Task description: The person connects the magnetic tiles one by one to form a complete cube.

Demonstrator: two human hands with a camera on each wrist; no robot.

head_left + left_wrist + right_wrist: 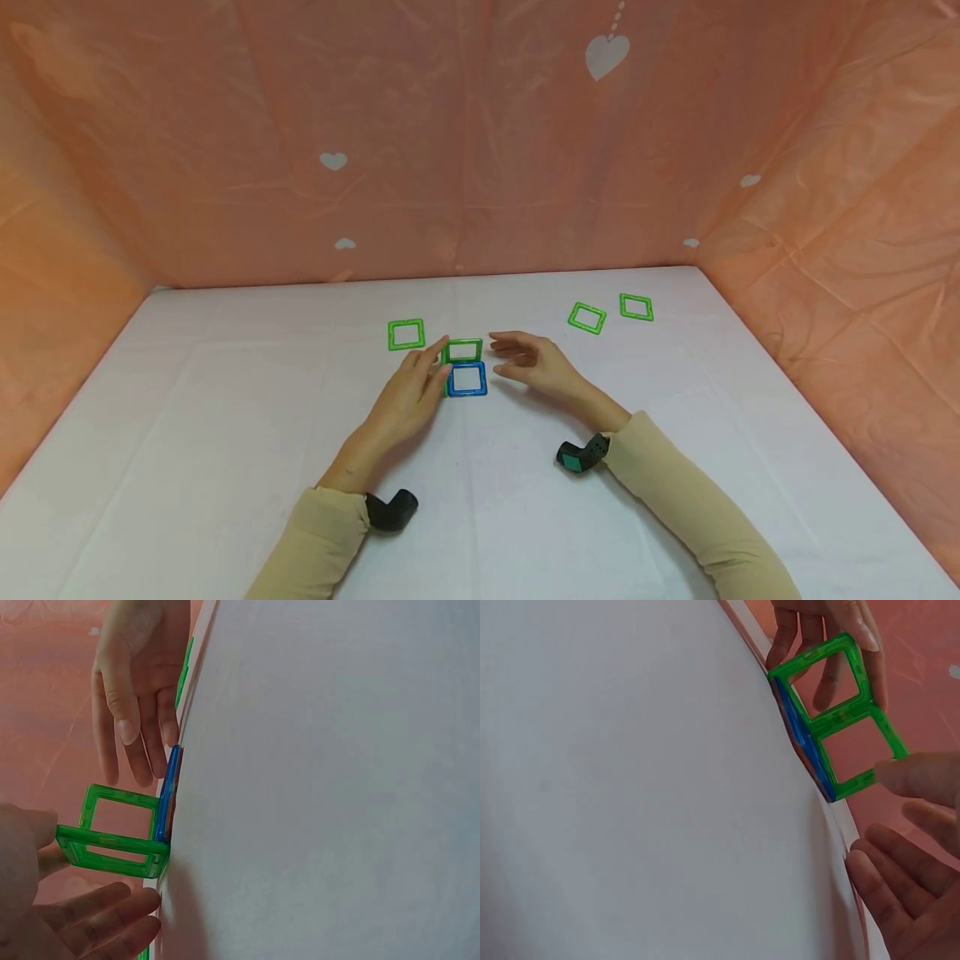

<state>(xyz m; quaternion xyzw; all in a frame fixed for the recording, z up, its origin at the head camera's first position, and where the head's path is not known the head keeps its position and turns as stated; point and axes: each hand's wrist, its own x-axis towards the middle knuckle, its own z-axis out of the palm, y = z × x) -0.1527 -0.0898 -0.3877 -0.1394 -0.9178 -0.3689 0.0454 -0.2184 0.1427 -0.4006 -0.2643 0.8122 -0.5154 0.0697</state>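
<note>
Green frame (pixel 892 732) — partly behind right fingers (pixel 922 778)

Two green frames (pixel 112 841) stood at an angle to each other, touching a blue frame (pixel 169 791) that lay flat on the pale tabletop (pixel 315 780). The left hand (pixel 45 930) was at their outer corner, fingers extended; the right hand (pixel 142 675) hung just beside the blue frame, before a pink backdrop (pixel 37 712).

Blue open square (pixel 468 393) is lying flat; first green square (pixel 112 841) is standing upright along its left edge, second green square (pixel 463 341) along its far edge, corners meeting.
</note>
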